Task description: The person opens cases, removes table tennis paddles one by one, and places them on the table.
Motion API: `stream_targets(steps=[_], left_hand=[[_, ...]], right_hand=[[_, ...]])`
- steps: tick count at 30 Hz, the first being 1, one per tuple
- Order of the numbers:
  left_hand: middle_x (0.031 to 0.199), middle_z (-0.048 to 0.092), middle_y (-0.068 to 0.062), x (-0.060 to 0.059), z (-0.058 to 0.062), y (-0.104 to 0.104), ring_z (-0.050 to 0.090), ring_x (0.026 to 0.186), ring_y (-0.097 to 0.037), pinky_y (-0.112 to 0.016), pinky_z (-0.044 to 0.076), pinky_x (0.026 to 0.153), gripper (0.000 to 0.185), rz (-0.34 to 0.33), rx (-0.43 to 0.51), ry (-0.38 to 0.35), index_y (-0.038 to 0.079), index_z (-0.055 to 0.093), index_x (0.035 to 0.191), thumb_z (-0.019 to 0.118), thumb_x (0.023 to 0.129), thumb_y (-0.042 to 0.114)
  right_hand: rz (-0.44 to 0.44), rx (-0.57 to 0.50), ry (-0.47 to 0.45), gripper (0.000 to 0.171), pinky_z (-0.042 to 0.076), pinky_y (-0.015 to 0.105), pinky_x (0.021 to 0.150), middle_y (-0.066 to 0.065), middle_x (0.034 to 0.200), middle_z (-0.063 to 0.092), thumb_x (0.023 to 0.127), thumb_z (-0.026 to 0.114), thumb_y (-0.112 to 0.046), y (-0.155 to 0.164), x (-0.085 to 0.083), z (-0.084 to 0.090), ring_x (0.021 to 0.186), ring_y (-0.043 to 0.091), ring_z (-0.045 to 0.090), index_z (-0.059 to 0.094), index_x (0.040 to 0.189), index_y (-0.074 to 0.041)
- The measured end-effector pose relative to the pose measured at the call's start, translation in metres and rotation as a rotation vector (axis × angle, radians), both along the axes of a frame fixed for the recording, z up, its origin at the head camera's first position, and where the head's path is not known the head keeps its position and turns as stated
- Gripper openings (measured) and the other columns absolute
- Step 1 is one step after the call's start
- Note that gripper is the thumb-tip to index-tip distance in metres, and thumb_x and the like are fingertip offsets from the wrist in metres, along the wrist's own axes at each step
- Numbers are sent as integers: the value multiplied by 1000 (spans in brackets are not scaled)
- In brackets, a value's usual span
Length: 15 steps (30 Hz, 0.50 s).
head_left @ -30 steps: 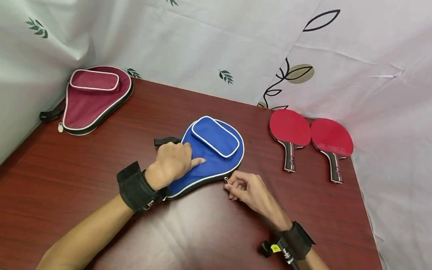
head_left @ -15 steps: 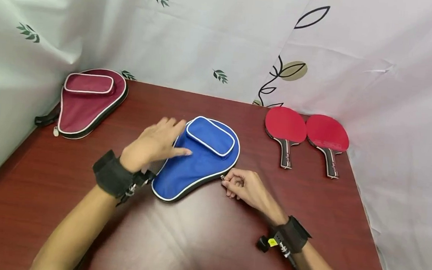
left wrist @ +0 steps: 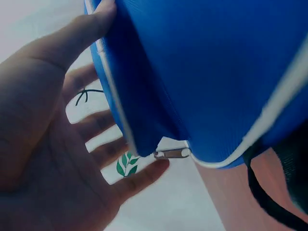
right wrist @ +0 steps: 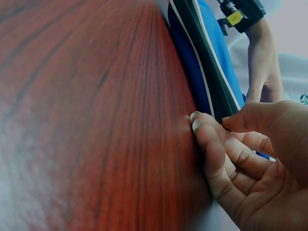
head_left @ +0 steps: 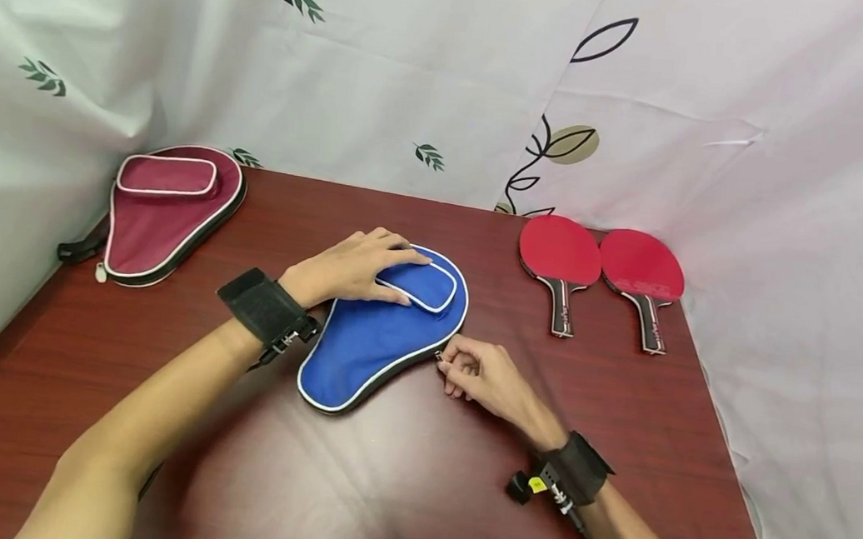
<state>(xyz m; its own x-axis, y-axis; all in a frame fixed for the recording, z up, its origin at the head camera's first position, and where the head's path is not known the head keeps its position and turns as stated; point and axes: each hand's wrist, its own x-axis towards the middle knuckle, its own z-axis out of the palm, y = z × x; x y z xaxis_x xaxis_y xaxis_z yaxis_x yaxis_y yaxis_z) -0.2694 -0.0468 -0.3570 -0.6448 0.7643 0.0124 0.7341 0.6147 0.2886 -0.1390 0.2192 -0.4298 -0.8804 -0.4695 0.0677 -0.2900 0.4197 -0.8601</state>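
A blue paddle case [head_left: 374, 341] with a white-trimmed pocket lies in the middle of the dark red table [head_left: 401, 484]. My left hand [head_left: 360, 269] lies flat on the case's pocket end, fingers straight. In the left wrist view the left hand [left wrist: 72, 144] is spread beside the blue case [left wrist: 216, 72], near a small metal zipper pull [left wrist: 172, 154]. My right hand [head_left: 469, 371] is curled at the case's right edge and pinches the zipper pull [head_left: 439, 356]. In the right wrist view its fingers [right wrist: 226, 154] press against the black zipper band [right wrist: 204, 72].
A maroon paddle case [head_left: 168, 209] lies at the back left corner. Two red paddles [head_left: 560, 258] [head_left: 642, 272] lie side by side at the back right, handles toward me. Leaf-print curtains close off the back and both sides.
My left hand lifted off the case's narrow end, opened, and came down flat on the pocket end. The case shifted a little to the left. The right hand stayed on the zipper pull.
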Motion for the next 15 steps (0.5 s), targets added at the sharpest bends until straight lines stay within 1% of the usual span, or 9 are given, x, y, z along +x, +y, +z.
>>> stream_targets(steps=[3, 4, 5, 6, 9, 10, 12, 15], left_hand=[[142, 53, -8, 3, -3, -3, 44, 129, -30, -54, 38, 102, 64, 55, -13, 33, 32, 54, 147, 67, 91, 60], [141, 54, -8, 4, -4, -4, 45, 127, -30, -53, 38, 100, 64, 71, -15, 40, 32, 54, 147, 66, 91, 61], [140, 55, -9, 5, -4, -5, 46, 125, -30, -52, 39, 98, 64, 84, -14, 50, 32, 54, 146, 66, 91, 62], [139, 55, -9, 6, -5, -6, 47, 123, -31, -52, 40, 97, 64, 95, -10, 57, 32, 55, 146, 65, 91, 62], [135, 57, -10, 10, -9, -10, 50, 118, -31, -51, 43, 91, 63, 120, 10, 79, 32, 57, 144, 65, 90, 63], [134, 58, -10, 10, -10, -11, 50, 117, -31, -50, 43, 90, 63, 128, 18, 83, 32, 58, 144, 65, 90, 63], [133, 58, -11, 12, -11, -13, 51, 114, -31, -50, 44, 87, 62, 144, 29, 83, 32, 58, 143, 65, 90, 63], [133, 58, -12, 14, -12, -14, 52, 112, -32, -51, 46, 86, 61, 169, 35, 66, 32, 59, 143, 65, 91, 62]], right_hand=[[-18, -8, 6, 10, 51, 28, 46, -1, 66, 69, 99, 67, -11, 0, 0, 2, 55, 19, 66, 65, 89, -10], [-22, -11, 7, 10, 50, 29, 46, 2, 66, 69, 98, 67, -9, -2, 2, 7, 55, 22, 66, 65, 89, -8], [-24, -14, 7, 9, 50, 28, 46, 5, 66, 69, 98, 67, -7, -3, 3, 11, 55, 25, 66, 65, 89, -5], [-25, -17, 5, 8, 49, 28, 45, 7, 66, 69, 98, 66, -5, -4, 3, 11, 55, 28, 66, 65, 90, -3], [-20, -26, 9, 8, 49, 28, 45, 10, 66, 69, 98, 65, -3, -5, 4, 11, 55, 32, 66, 64, 92, 1], [-17, -26, 16, 7, 49, 28, 45, 10, 66, 69, 98, 65, -3, -5, 4, 11, 55, 31, 66, 64, 92, 0], [-12, -27, 27, 8, 49, 28, 45, 5, 66, 69, 99, 66, -7, -3, 1, 3, 54, 25, 66, 65, 92, -3], [-3, -26, 48, 8, 50, 27, 45, 0, 65, 68, 99, 66, -9, -2, 0, 1, 54, 19, 65, 64, 91, -7]])
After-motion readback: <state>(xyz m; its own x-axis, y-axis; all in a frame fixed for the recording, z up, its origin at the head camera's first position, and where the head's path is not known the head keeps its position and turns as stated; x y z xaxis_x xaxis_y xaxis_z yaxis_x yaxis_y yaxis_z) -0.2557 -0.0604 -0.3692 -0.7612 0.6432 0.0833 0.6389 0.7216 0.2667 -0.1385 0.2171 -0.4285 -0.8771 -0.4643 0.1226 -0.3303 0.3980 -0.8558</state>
